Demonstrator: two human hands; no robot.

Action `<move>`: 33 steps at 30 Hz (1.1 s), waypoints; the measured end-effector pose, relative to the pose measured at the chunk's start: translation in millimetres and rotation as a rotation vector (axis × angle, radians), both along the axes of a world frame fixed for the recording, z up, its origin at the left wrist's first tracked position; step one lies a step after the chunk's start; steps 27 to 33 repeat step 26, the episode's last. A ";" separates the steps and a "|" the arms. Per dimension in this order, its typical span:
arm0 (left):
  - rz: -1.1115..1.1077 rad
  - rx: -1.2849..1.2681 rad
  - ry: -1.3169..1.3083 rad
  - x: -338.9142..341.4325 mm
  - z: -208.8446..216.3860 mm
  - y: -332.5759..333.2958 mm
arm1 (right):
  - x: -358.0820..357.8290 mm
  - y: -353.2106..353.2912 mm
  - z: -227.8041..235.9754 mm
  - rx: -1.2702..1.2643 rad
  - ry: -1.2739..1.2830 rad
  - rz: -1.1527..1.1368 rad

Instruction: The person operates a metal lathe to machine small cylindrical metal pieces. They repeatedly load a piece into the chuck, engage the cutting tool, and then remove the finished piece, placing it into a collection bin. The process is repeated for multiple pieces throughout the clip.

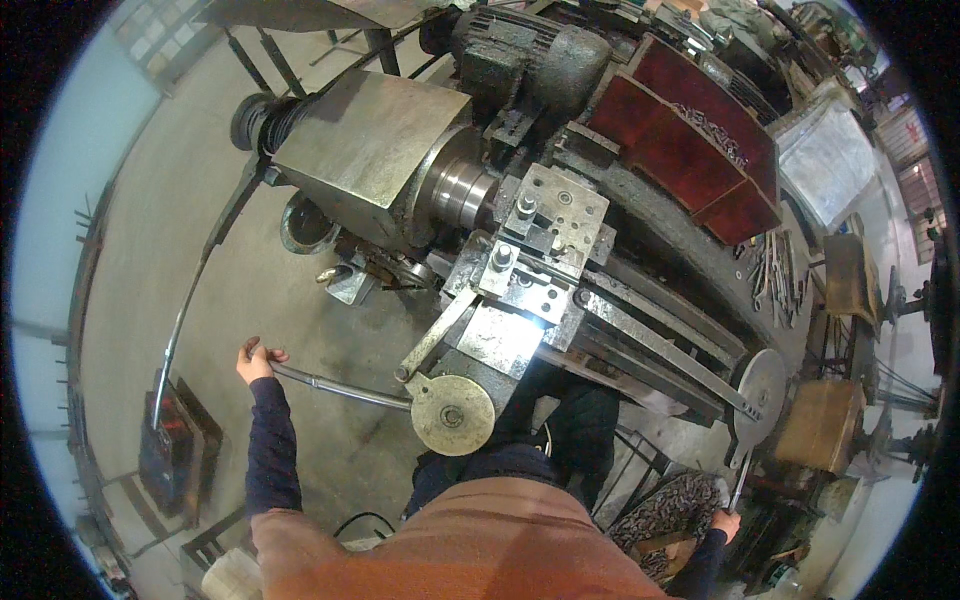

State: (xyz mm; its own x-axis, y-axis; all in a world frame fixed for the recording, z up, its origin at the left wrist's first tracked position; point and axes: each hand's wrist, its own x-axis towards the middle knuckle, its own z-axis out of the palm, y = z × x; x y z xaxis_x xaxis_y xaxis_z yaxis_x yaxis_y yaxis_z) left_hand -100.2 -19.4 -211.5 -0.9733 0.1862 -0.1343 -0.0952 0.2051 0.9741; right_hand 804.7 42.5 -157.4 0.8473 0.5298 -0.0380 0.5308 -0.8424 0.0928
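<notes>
In front of me is a greasy metal lathe-like machine. My left hand (258,362) is out to the left, its fingers curled at the end of a long steel lever handle (345,388). That lever joins a round brass-coloured disc (452,415) at the machine's near side. Low on the right, my right hand (727,523) grips a thin metal handle (741,482), which hangs from a grey round disc (762,395). Between the two, a steel tool block (545,225) with bolts faces a shiny cylindrical spindle (465,195).
A dark red metal tray (690,130) holding small metal parts sits behind the slide. Several wrenches (775,275) lie at its right. A long lever rod (185,300) slants down at far left to a dark box (175,450). Metal shavings (665,520) are heaped beside my right arm.
</notes>
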 end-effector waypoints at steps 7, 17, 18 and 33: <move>0.012 0.072 0.037 -3.8 -12.6 -18.7 | 5.6 -4.8 -1.4 0.001 0.010 0.036; -0.009 0.049 0.021 -6.6 -10.2 -2.9 | 10.1 -10.6 -10.6 0.017 -0.066 0.037; -0.018 0.050 0.025 -7.7 -11.8 -3.4 | 8.8 -10.4 -10.5 0.024 -0.066 0.037; -0.012 0.106 -0.004 -4.0 -10.5 -5.7 | 5.8 -8.2 -4.6 -0.013 -0.016 0.034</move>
